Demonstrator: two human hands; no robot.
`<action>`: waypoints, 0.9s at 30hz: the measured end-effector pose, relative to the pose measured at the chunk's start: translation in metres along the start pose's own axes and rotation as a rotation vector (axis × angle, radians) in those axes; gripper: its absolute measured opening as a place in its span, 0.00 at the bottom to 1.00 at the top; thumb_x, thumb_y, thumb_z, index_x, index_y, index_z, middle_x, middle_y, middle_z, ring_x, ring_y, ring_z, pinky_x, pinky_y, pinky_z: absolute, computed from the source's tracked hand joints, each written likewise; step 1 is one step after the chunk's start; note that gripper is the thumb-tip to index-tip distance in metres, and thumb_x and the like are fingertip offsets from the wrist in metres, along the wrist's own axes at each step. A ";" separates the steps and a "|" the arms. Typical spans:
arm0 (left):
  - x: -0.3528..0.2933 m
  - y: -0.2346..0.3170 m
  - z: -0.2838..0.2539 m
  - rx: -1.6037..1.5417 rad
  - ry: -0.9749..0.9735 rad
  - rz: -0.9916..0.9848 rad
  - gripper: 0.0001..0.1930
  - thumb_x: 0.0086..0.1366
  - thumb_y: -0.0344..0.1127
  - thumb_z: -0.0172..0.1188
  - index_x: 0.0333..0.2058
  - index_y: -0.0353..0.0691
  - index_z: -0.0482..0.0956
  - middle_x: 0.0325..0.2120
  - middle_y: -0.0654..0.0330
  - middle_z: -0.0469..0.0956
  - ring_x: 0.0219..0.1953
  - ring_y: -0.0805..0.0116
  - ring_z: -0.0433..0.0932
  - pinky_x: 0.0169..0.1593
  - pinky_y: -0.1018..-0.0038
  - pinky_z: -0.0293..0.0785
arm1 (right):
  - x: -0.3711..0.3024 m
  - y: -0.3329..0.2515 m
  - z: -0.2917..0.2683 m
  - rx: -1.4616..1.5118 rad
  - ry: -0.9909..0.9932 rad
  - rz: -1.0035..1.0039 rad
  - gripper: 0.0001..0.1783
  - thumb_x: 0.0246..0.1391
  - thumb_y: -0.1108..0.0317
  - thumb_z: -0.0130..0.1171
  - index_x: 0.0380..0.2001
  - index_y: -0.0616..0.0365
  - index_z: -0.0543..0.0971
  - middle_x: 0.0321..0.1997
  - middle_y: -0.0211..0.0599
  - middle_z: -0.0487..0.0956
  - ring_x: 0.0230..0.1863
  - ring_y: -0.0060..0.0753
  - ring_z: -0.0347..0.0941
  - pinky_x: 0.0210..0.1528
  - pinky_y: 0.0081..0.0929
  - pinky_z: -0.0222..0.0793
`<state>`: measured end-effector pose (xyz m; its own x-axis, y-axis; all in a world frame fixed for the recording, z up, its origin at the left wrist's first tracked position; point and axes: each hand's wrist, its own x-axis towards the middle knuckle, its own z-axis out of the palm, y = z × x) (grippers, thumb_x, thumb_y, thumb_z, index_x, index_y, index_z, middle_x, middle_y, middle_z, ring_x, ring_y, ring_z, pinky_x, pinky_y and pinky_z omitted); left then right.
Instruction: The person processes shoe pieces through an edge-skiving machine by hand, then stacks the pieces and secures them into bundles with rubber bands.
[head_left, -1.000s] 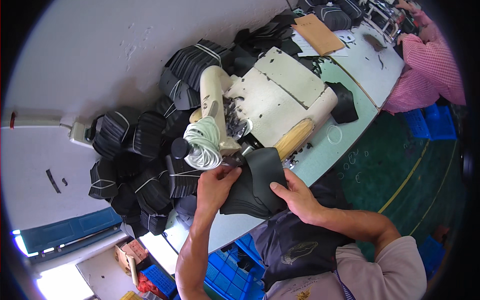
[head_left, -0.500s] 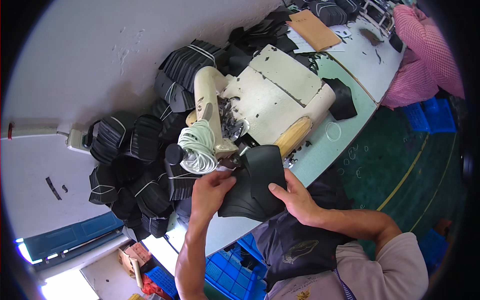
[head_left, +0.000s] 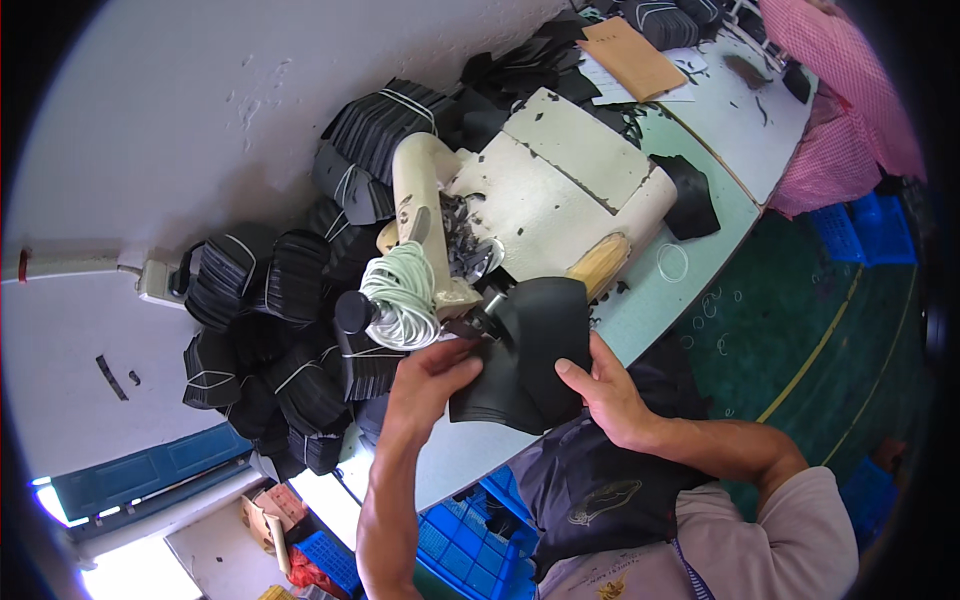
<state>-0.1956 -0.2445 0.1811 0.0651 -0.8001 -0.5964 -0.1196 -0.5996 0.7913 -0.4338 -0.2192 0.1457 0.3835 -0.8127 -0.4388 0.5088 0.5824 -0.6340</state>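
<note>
My left hand (head_left: 428,385) is closed in a pinch on the left edge of several flat black pieces (head_left: 490,392), close to the working head of a cream bench machine (head_left: 560,165). From the right, my right hand (head_left: 615,400) grips the edge of an upper black piece (head_left: 548,325), thumb on top and fingers underneath. This upper piece lies across the fanned pieces, and its far left edge reaches the metal parts (head_left: 490,305) of the machine. Whether it touches them I cannot tell. White bands (head_left: 400,298) hang in a bunch on the machine's arm, just beyond my left hand.
Banded bundles of black pieces (head_left: 300,385) crowd the table's left side by the wall. Dark scraps (head_left: 470,235) lie on the machine. A brown envelope (head_left: 632,58) rests at the back. A person in pink checks (head_left: 850,90) is at far right; blue crates (head_left: 470,545) stand below.
The upper black piece has shifted right and slightly away from me, along the machine's head. My right hand has moved right with it; my left hand has moved only a little.
</note>
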 end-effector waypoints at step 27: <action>0.009 0.024 0.027 0.636 0.203 0.054 0.20 0.56 0.45 0.70 0.40 0.34 0.86 0.29 0.51 0.85 0.33 0.70 0.83 0.42 0.75 0.76 | 0.000 -0.013 0.003 -0.051 0.032 -0.032 0.28 0.68 0.68 0.52 0.67 0.63 0.58 0.63 0.39 0.68 0.63 0.28 0.63 0.67 0.30 0.58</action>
<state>-0.2247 -0.2658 0.1914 0.2202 -0.8536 -0.4721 -0.6844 -0.4801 0.5487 -0.4383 -0.2268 0.1561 0.3423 -0.8314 -0.4378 0.4802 0.5553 -0.6790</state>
